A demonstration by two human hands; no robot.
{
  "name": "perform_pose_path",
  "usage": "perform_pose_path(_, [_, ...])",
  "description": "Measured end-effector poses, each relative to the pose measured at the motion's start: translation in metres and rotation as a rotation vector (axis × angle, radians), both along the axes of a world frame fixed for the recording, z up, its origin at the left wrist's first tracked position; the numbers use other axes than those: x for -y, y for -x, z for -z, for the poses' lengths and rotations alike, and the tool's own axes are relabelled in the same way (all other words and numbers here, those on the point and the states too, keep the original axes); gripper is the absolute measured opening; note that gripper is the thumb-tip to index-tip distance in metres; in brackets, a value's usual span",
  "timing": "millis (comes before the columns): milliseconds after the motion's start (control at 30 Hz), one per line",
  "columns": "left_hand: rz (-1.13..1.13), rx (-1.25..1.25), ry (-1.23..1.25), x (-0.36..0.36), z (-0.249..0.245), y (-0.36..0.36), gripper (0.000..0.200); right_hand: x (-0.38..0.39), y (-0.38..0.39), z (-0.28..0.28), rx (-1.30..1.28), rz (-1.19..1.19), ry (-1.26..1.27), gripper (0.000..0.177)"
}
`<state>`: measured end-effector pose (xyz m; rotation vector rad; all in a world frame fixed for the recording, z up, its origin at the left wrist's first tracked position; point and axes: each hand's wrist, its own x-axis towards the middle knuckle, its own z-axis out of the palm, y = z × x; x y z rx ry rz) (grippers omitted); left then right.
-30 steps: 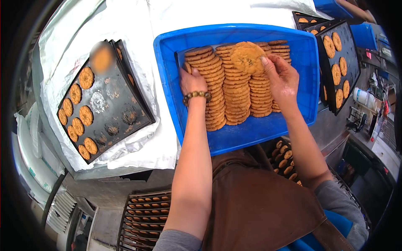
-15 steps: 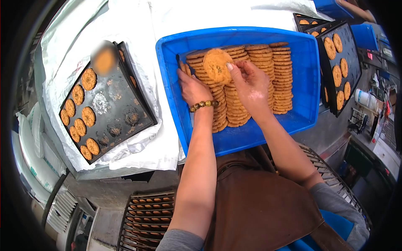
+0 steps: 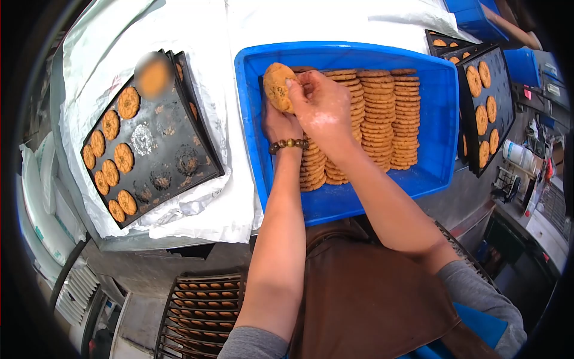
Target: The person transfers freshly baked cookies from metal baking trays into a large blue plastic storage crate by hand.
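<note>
- Head view, looking straight down at a blue crate [image 3: 359, 51] on a white-covered tabletop [image 3: 239, 197], filled with rows of cookies [image 3: 382, 119] stacked on edge.
- Right hand [image 3: 323, 107] stretched across to the crate's far-left corner, thumb and fingertips pinching one round cookie [image 3: 278, 87] by its rim, just above the top end of the leftmost row.
- A second ago over the middle rows, half a second ago farther left, now close to the left wall: carried steadily leftward.
- Left hand [image 3: 280, 124], with a beaded bracelet [image 3: 288, 144] at the wrist, kept against the leftmost row throughout; fingers hidden behind the cookie and the right hand, so impossible to tell whether spread or closed.
- Judged from this: carry almost over, cookie not yet set into its row.
- Off to the left, a dark baking tray [image 3: 149, 149] with cookies along one edge; off to the right, another tray [image 3: 487, 102], also with cookies.
</note>
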<state>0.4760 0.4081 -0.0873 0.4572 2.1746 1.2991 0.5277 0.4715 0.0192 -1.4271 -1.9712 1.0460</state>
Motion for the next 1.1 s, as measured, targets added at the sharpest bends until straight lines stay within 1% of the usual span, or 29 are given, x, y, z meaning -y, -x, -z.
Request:
perform_pose_path(33, [0.013, 0.066, 0.077, 0.001, -0.008, -0.001, 0.048, 0.001, 0.004, 0.001, 0.001, -0.004, 0.0, 0.028])
perform_pose_path(100, [0.006, 0.056, 0.081, 0.006, -0.004, -0.003, 0.044, 0.001, 0.012, 0.004, 0.029, 0.007, -0.063, 0.028])
perform_pose_path(167, [-0.036, 0.2, -0.032, 0.012, 0.007, -0.006, 0.048, 0.0, 0.019, 0.005, 0.027, 0.025, -0.024, 0.027])
perform_pose_path(200, [-0.036, 0.203, -0.032, 0.014, 0.01, -0.007, 0.048, 0.001, 0.021, 0.007, 0.025, 0.045, 0.015, 0.026])
perform_pose_path(233, [-0.025, 0.174, -0.084, 0.016, 0.013, -0.009, 0.053, 0.002, 0.024, 0.009, 0.028, 0.045, 0.013, 0.026])
perform_pose_path(267, [-0.012, 0.145, -0.137, 0.016, 0.016, -0.011, 0.057, 0.004, 0.027, 0.011, 0.088, 0.021, -0.048, 0.026])
perform_pose_path(300, [-0.012, 0.149, -0.141, 0.017, 0.017, -0.012, 0.057, 0.005, 0.031, 0.013, 0.148, -0.004, -0.109, 0.026])
perform_pose_path(500, [-0.118, 0.325, -0.167, 0.018, 0.02, -0.015, 0.061, 0.017, 0.049, 0.031, 0.263, 0.0, -0.025, 0.025])
perform_pose_path(567, [-0.153, 0.381, -0.169, 0.018, 0.021, -0.016, 0.062, 0.017, 0.053, 0.04, 0.32, 0.016, -0.016, 0.028])
perform_pose_path(700, [-0.226, 0.495, -0.172, 0.019, 0.023, -0.017, 0.065, 0.019, 0.053, 0.052, 0.285, 0.003, 0.039, 0.029])
perform_pose_path(800, [-0.285, 0.574, -0.175, 0.021, 0.025, -0.019, 0.067, 0.021, 0.046, 0.052, 0.289, -0.064, 0.044, 0.026])
perform_pose_path(900, [-0.343, 0.653, -0.183, 0.022, 0.028, -0.021, 0.069, 0.016, 0.023, 0.046, 0.346, -0.099, 0.042, 0.023])
perform_pose_path(967, [-0.267, 0.305, 0.098, 0.026, 0.049, -0.029, 0.079, 0.005, 0.004, 0.053, 0.353, -0.027, -0.136, 0.025])
perform_pose_path(1000, [-0.268, 0.331, 0.132, 0.028, 0.044, -0.029, 0.079, -0.003, -0.003, 0.055, 0.351, -0.027, -0.135, 0.025])
perform_pose_path(1067, [-0.267, 0.353, 0.168, 0.029, 0.031, -0.03, 0.079, -0.022, -0.012, 0.062, 0.27, -0.166, -0.38, 0.027])
perform_pose_path(1100, [-0.274, 0.262, 0.249, 0.03, 0.027, -0.033, 0.072, -0.027, -0.014, 0.064, 0.269, -0.165, -0.376, 0.027])
